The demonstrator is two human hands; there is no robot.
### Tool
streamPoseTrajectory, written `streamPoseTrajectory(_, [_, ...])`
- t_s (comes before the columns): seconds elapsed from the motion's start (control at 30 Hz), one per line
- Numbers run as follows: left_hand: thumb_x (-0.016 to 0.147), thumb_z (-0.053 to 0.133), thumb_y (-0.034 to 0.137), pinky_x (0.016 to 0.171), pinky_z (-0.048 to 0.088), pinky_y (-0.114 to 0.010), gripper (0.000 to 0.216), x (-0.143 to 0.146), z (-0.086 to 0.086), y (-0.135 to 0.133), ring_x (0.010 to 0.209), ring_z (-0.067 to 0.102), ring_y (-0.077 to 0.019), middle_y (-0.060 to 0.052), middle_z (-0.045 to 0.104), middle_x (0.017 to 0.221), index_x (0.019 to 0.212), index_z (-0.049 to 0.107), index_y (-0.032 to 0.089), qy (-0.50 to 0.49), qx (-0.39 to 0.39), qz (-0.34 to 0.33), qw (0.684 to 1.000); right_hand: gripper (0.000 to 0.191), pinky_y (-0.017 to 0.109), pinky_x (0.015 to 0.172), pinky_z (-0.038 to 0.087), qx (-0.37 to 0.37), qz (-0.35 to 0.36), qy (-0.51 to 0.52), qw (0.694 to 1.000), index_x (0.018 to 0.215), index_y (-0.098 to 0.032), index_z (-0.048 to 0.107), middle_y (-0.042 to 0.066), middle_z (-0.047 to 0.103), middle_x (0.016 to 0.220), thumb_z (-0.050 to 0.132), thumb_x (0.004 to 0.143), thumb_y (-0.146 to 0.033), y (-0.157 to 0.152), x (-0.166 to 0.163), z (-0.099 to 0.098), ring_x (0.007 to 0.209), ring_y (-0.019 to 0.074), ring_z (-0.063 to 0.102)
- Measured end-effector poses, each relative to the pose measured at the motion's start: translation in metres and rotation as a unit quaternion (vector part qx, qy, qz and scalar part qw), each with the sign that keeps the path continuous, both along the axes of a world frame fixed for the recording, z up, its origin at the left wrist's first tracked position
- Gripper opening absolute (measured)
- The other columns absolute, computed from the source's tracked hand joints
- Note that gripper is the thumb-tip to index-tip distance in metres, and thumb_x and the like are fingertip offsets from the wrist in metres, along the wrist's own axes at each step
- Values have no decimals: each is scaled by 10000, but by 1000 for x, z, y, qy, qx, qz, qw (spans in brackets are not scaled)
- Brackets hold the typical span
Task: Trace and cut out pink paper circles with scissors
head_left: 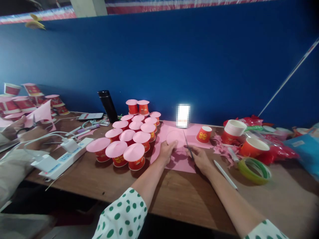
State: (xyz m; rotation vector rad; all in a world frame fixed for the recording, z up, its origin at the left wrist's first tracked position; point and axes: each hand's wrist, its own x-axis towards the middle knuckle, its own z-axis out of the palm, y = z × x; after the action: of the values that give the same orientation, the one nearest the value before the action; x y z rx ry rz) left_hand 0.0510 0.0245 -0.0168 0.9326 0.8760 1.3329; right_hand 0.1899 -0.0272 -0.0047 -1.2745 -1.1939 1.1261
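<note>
My left hand [166, 150] pinches a pink paper disc [175, 136] above a pink paper sheet [184, 162] lying on the wooden table [174, 196]. My right hand [200, 158] grips scissors [187, 143], their blades pointing up and away beside the disc. Left of my hands stands a cluster of red paper cups [129, 141], upside down, each topped with a pink disc. One red cup [203, 134] stands upright just beyond the sheet.
A white pen [225, 175] and a green tape roll [254, 169] lie to the right, near stacked cups [233, 131] and red wrapping. A black flask [107, 106], power strip [66, 156] and cables sit left. Another person's hands [17, 131] work with pink paper far left.
</note>
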Motion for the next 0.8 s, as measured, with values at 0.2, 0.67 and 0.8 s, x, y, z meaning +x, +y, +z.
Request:
streamPoseTrajectory(0.2, [558,716,382,360,279,-177,317,-1,0,0,379,423,-64,3,513,440,558,542,117,23,-12,-4,1000,517,206,412,332,9,2,-9,1000,987,-153,618,-31,512,564,677,588,-477,1,0,-1,456,81,418])
streamPoseTrajectory(0.67, [588,700,355,379,300,-193,288,-1,1,0,369,421,-66,2,512,422,552,550,113,28,-6,-13,1000,453,193,425,319,14,-2,11,1000,955,-151,622,-26,527,587,695,595,-417,1,1,-1,485,77,421])
streamPoseTrajectory(0.8, [586,700,363,376,301,-191,294,-1,0,0,376,427,-68,1,518,433,562,546,114,25,-10,-9,1000,476,197,402,302,13,-7,8,1000,961,-148,624,-32,503,553,692,589,-436,0,0,-1,452,74,400])
